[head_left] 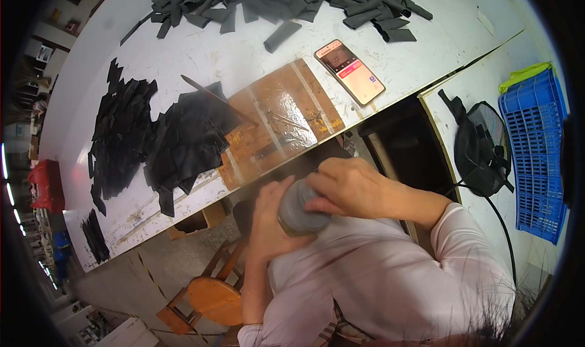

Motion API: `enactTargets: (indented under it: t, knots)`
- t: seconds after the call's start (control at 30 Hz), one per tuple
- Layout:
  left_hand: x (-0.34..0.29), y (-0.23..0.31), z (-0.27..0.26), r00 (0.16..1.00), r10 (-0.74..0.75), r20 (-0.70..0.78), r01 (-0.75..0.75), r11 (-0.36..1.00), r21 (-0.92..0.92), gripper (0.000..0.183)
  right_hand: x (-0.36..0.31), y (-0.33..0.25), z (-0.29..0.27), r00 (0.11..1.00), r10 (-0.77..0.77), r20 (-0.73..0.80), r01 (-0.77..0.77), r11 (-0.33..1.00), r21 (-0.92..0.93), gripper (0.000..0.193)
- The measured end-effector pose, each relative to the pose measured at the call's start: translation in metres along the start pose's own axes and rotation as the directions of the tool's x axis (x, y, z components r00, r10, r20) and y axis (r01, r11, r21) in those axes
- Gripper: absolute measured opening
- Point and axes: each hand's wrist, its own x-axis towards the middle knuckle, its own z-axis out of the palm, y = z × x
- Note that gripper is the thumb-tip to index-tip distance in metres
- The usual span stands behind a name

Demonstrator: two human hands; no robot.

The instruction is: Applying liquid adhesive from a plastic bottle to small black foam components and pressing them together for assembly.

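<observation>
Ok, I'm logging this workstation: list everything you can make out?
Round container: 1, grey, between the hands
Wooden board: 1, brown, table's near edge
Pointed tool: 1, dark, board's left edge
Flat pieces: many, black, table's left
Strips: many, dark grey, table's far side
Phone: 1, pink screen, right of board
Tables: 2, white, ahead and right
Mesh item: 1, black, right
Basket: 1, blue, far right
Stool: 1, orange, lower left
Boxy item: 1, red, far left
Left hand: 1, bare, around container
Right hand: 1, bare, container's top

pale pinkish-white top (372,274) with short, creased sleeves (472,243), forearms (414,202) bare
</observation>
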Motion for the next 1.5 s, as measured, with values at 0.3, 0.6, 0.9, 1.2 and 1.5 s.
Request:
enactTargets:
  t: [0.3,0.6,0.9,1.2,1.5]
  knots:
    - [0.008,0.008,0.004,0.998,0.059,0.030,-0.059,0.998,-0.010,0.089,-0.017,0.017,0.004,0.914,-0.266,-0.308,0.309,0.946,0.101,0.033]
    - [0.019,0.017,0.015,0.995,0.087,0.045,-0.089,0.995,0.041,0.087,-0.031,0.020,0.009,0.955,-0.003,-0.296,0.079,0.967,0.244,0.037]
    - [0.043,0.052,0.027,0.914,0.387,0.124,-0.390,0.921,0.003,0.088,-0.102,0.031,-0.008,0.962,0.271,0.020,-0.262,0.905,0.334,0.052]
    - [0.083,0.096,0.059,0.750,0.532,0.393,-0.450,0.846,-0.286,0.082,-0.157,0.035,-0.012,0.831,0.219,-0.512,-0.229,0.972,0.044,0.030]
    - [0.117,0.105,0.090,0.555,0.576,0.600,-0.429,0.816,-0.387,0.082,-0.185,0.080,-0.002,0.938,0.295,-0.183,-0.090,0.715,0.693,0.015]
